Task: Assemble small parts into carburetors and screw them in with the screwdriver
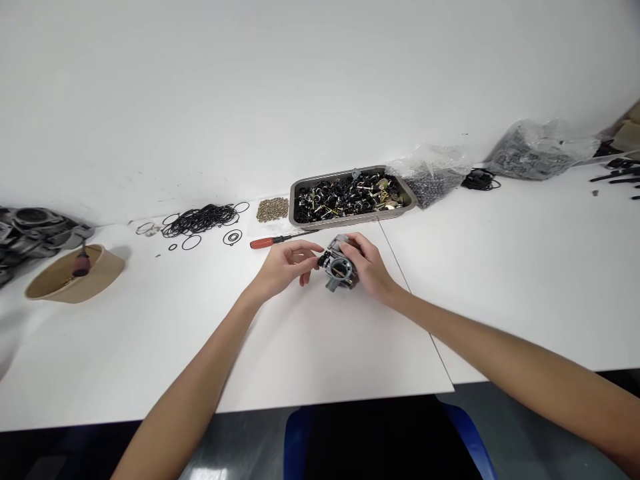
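White bench [125,347] runs along a white wall. Left of the carburetor [341,267] lie a bowl [70,277], black rings [200,219] and a screwdriver [275,240]. Left hand [283,267] pinches its side with narrow fingers; right hand [367,263] grips it. Behind it sits a tray [353,193], with bags [537,148] further right.

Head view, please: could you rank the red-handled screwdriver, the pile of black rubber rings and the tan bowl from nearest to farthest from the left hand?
1. Red-handled screwdriver, lying just beyond the left hand.
2. Pile of black rubber rings, farther back and to the left.
3. Tan bowl, far left on the white table.
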The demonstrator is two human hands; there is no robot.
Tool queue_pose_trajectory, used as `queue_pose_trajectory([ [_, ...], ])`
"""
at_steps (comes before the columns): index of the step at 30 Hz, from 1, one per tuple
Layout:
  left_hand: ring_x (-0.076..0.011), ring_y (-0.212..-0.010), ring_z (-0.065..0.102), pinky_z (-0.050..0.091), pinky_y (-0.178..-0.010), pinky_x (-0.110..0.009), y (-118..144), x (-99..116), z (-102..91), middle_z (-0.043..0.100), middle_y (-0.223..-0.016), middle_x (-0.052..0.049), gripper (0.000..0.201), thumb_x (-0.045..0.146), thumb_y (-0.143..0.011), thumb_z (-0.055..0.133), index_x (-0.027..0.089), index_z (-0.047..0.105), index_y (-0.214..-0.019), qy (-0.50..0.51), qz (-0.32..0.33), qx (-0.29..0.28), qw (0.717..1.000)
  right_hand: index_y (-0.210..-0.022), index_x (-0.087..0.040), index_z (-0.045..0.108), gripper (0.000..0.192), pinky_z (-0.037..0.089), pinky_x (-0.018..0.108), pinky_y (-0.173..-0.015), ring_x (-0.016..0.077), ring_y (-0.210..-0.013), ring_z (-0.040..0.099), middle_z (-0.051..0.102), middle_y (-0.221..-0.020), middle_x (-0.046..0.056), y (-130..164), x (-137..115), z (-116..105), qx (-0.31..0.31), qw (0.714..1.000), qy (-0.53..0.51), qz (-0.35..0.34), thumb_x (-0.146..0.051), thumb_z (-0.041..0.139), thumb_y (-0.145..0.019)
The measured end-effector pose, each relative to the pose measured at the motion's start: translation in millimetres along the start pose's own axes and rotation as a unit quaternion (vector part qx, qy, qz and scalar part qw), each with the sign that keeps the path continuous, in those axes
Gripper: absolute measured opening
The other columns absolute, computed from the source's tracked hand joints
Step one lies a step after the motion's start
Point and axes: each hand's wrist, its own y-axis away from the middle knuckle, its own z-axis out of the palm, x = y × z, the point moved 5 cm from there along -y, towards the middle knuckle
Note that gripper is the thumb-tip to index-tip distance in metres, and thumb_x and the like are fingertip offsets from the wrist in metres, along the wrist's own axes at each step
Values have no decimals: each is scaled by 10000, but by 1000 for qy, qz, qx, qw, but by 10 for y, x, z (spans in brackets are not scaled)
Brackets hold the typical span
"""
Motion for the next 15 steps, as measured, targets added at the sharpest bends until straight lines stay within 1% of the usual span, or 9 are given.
queue_pose_trajectory([
  [3,-108,-485,571,488,-459,-240,0,-11,-30,653,-680,-45,286,328,-791,699,154,712,-1018,-16,-4,-4,1000,-968,-194,584,259,434,312,-735,169,-829,555,610,-915,23,-2,-1,2,-3,1000,7,-6,-435,543,-884],
  [10,-119,-480,586,498,-488,-251,-11,-26,-117,673,-644,-60,178,284,-776,707,144,753,-877,-23,1,-13,1000,-970,-205,588,245,431,319,-742,171,-808,547,608,-902,21,5,-42,9,-2,999,37,-28,-431,560,-882],
  [12,-127,-493,603,514,-520,-267,-11,-13,-133,680,-655,-61,160,264,-764,719,143,749,-864,-16,4,-16,1000,-977,-203,588,252,431,318,-747,173,-813,548,612,-911,25,10,-49,5,-2,999,41,-29,-434,562,-881],
  [15,-154,-541,642,549,-615,-311,-8,-1,-134,688,-654,-59,152,241,-751,733,142,726,-866,15,5,-28,999,-976,-201,587,253,429,317,-757,177,-826,554,621,-922,29,17,-61,3,-7,998,46,-31,-436,557,-887],
])
